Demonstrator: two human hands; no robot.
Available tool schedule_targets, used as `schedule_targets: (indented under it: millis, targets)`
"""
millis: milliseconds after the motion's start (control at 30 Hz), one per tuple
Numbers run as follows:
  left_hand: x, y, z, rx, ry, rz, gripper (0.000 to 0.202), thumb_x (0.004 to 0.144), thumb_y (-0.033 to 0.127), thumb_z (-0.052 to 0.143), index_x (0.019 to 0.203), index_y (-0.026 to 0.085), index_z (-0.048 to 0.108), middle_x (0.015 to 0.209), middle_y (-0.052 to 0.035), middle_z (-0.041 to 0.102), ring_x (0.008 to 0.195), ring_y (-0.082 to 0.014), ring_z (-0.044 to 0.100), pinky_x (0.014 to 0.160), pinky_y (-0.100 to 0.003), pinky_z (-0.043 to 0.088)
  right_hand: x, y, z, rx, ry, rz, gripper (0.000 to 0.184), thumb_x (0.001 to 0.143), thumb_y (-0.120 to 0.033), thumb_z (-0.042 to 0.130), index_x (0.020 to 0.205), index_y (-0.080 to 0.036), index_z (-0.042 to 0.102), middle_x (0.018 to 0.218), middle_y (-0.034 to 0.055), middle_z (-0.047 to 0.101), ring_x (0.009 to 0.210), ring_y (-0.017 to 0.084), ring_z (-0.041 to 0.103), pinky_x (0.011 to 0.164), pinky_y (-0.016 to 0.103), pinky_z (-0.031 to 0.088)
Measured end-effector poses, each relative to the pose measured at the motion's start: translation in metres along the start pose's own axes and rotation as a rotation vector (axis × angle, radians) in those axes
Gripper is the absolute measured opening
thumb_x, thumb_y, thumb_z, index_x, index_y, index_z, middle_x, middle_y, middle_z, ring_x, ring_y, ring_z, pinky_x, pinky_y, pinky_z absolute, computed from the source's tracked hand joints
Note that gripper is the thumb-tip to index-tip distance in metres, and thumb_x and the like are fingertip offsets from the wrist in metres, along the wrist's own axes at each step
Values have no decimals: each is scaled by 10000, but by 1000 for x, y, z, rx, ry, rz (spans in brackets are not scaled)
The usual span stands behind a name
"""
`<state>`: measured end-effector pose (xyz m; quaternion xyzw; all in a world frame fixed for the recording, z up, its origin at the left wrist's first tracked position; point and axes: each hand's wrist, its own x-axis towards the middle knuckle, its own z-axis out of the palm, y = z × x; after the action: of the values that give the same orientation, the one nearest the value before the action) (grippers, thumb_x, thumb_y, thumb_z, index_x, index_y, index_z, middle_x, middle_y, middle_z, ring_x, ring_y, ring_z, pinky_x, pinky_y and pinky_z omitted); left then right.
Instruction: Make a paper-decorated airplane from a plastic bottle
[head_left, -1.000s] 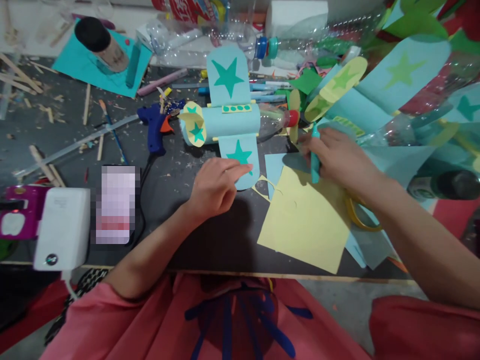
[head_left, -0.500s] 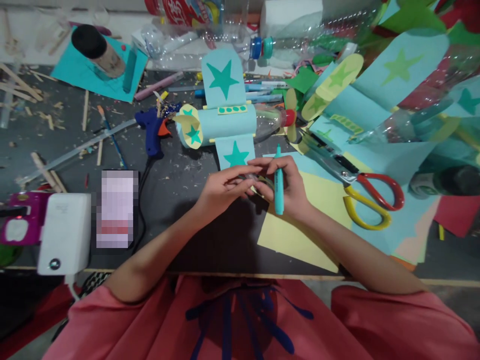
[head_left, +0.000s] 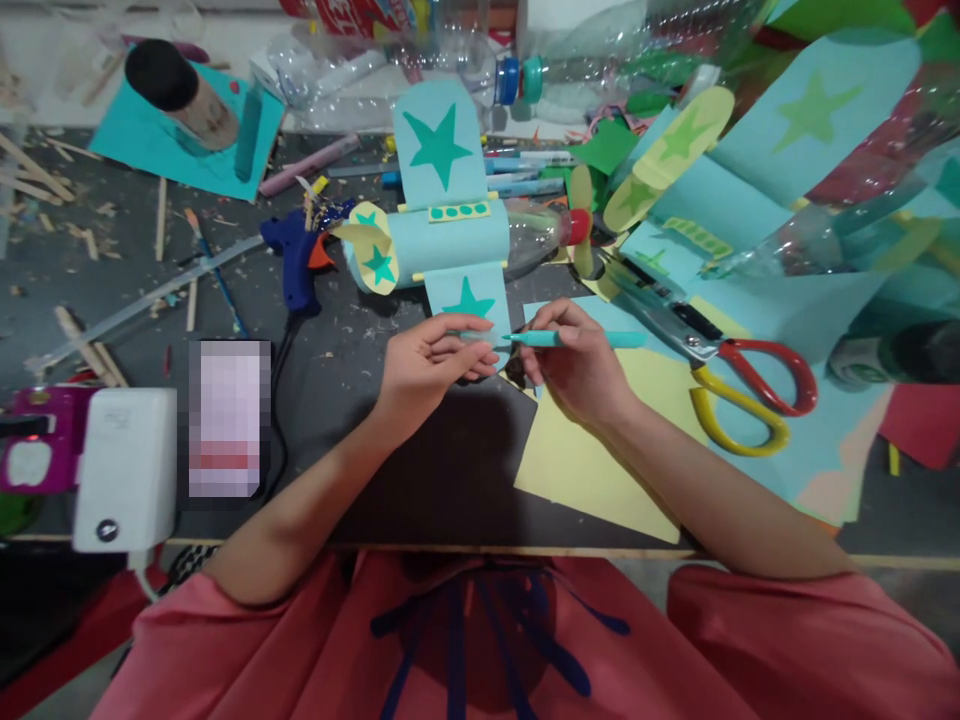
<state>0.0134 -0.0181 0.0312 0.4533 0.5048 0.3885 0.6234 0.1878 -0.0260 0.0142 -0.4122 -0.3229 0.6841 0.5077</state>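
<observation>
In my right hand [head_left: 577,360] is a teal marker [head_left: 600,339], lying almost level with its tip towards the left. My left hand [head_left: 439,365] pinches a small pale translucent piece [head_left: 486,337], partly hidden by the fingers, right by the marker's tip. Whether the tip touches that piece I cannot tell. Just beyond my hands lies a model plane [head_left: 450,245], made from a plastic bottle wrapped in light blue paper. Teal stars sit on its wings and yellow tail, and its red cap [head_left: 579,227] carries a yellow propeller.
Scissors [head_left: 739,400] with red and yellow handles lie right, on paper sheets [head_left: 600,470]. A second paper plane [head_left: 814,110] stands behind them. Left are a blue glue gun [head_left: 296,265], a phone [head_left: 229,420] and a white power bank [head_left: 126,470]. Plastic bottles [head_left: 585,85] line the back.
The marker has turned from upright to nearly level, its tip now pointing left. My hands have moved slightly apart, and the view has shifted a little.
</observation>
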Motion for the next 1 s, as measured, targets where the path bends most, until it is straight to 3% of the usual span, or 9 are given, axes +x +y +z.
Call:
schedule_targets:
  millis: [167,300,433,600,700,867,1000]
  targets:
    - [-3,0,3,11,-6,22,222,700,327,795,860,206,698,626,15,740,584,-153,728,557,-225,578,-3,1,0,38,-15,41,322,649,-442,780,753,-222,569,620,-33,680,497,105,613,406,193,456]
    - [-4,-4,2,67,-24,86,200,745,360,763,872,235,671,648,29,745,616,-160,737,614,-248,589,-3,1,0,76,-47,58,379,639,-477,837,731,-214,580,593,-38,696,463,100,612,412,195,485]
    - [-4,-9,-3,321,-50,266,207,815,419,715,924,245,689,662,27,748,624,-159,732,650,-248,559,-4,1,-4,108,-95,103,385,646,-474,862,738,-203,603,602,-38,716,476,102,643,450,201,535]
    - [-1,-11,-12,565,-40,528,245,874,473,669,918,250,760,662,21,747,546,-112,686,560,-191,492,-6,1,-7,165,-159,144,315,683,-414,866,754,-195,652,662,-19,763,536,108,702,502,191,575]
    - [0,-12,-12,613,-33,623,300,900,506,630,909,241,769,791,1,794,576,-104,710,537,-170,497,-7,1,-8,182,-151,164,307,674,-407,875,759,-195,670,664,-18,766,554,104,712,520,181,583]
    - [-4,-15,-7,556,-30,824,140,919,337,656,962,240,746,876,-4,807,618,-96,735,567,-147,542,-7,1,-9,182,-179,172,298,674,-410,875,761,-204,679,663,-21,760,562,109,715,509,179,581]
    - [-4,-14,-5,548,-17,861,108,909,278,673,992,270,741,895,7,807,672,-112,756,578,-157,561,-6,-1,-10,180,-215,161,280,699,-414,858,776,-221,671,670,-33,756,582,110,716,512,185,577]
